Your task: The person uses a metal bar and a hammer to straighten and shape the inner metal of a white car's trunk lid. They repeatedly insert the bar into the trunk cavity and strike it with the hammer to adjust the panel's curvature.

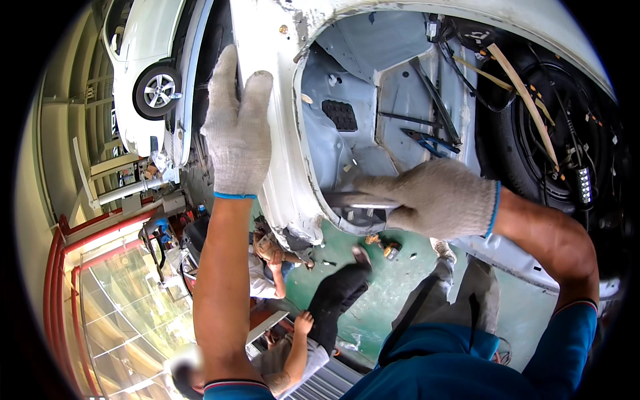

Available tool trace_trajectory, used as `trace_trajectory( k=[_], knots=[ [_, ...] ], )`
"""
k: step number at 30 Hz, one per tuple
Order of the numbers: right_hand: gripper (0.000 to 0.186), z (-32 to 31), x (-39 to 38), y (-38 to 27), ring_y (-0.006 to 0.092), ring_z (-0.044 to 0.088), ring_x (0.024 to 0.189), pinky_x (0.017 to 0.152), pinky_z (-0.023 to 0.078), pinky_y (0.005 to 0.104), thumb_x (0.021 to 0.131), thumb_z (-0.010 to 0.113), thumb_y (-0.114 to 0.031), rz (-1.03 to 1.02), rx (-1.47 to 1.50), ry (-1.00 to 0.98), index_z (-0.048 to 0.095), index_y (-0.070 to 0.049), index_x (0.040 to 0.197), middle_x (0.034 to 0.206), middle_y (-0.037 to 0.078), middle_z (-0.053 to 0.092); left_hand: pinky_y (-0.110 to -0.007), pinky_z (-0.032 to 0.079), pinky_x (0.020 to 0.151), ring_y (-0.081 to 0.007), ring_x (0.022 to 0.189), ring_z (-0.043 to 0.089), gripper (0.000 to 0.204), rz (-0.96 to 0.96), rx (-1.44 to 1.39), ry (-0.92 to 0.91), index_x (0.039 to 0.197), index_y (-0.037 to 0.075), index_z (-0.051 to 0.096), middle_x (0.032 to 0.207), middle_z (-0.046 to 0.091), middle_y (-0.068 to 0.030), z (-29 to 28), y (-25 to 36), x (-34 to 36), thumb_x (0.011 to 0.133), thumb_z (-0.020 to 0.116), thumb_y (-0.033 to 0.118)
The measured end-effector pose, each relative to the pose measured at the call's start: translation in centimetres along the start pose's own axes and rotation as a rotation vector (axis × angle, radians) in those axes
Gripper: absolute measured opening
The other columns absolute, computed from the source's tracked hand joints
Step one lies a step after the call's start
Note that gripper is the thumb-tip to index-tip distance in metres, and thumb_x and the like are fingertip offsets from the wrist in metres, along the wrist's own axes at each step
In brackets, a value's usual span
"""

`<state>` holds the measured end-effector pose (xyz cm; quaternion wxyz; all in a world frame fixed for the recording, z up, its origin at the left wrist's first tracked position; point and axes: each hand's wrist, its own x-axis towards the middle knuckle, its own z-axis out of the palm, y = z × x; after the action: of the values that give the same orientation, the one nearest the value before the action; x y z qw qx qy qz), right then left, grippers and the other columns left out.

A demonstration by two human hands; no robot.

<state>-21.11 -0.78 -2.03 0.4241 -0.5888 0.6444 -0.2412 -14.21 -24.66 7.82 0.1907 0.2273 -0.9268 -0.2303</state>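
My left hand (239, 137), in a grey knit glove with a blue cuff, is stretched out with its fingers apart at the edge of a white car body panel (283, 133). It holds nothing. My right hand (437, 199), gloved alike, is closed round a flat grey metal piece (357, 200) at the near rim of the body opening. The piece points left toward the panel's inner edge; its exact kind does not show. Beyond my right hand, blue-handled pliers (432, 143) lie inside the car on the bare pale metal floor (393, 100).
Black bars (437, 100) lie inside the car. A wheel (513, 133), wooden strips (527, 100) and cables fill the right side. A yellow-and-black object (392, 251) stands on the green floor (373, 293). Two people work close at lower left. A white car (143, 60) stands far left.
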Motion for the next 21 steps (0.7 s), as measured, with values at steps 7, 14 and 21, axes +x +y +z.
trace_trajectory(
  k=[7, 14, 21],
  knots=[
    [0.063, -0.6, 1.7, 3.9, 0.0208, 0.071, 0.061, 0.058, 0.062, 0.0373, 0.105, 0.056, -0.029, 0.117, -0.060, 0.483, 0.036, -0.026, 0.164, 0.118, 0.016, 0.071, -0.035, 0.043, 0.112, -0.0236, 0.125, 0.059, 0.055, 0.118, 0.057, -0.015, 0.151, 0.000, 0.051, 0.139, 0.061, -0.0167, -0.3, -0.6, -0.1, 0.103, 0.064, 0.024],
    [0.062, -1.9, 1.5, -0.5, 0.0245, 0.072, 0.066, 0.061, 0.062, 0.0439, 0.105, 0.055, -0.026, -0.181, -0.282, -0.100, 0.037, -0.023, 0.164, 0.081, 0.014, 0.072, -0.034, 0.045, 0.110, -0.0204, 0.123, 0.060, 0.054, 0.042, 0.041, 0.025, 0.151, 0.000, 0.052, 0.138, 0.062, -0.0151, -0.5, -1.0, -0.4, 0.103, 0.066, 0.021],
    [0.054, -4.3, 2.0, -0.5, 0.0287, 0.077, 0.082, 0.071, 0.064, 0.0452, 0.104, 0.056, -0.024, 0.003, -0.071, -0.091, 0.047, -0.018, 0.157, 0.090, 0.015, 0.075, -0.033, 0.045, 0.110, -0.0173, 0.125, 0.060, 0.056, -0.052, -0.061, -0.005, 0.153, -0.001, 0.050, 0.139, 0.063, -0.0140, -0.2, -0.2, -0.3, 0.104, 0.065, 0.021]
  ],
)
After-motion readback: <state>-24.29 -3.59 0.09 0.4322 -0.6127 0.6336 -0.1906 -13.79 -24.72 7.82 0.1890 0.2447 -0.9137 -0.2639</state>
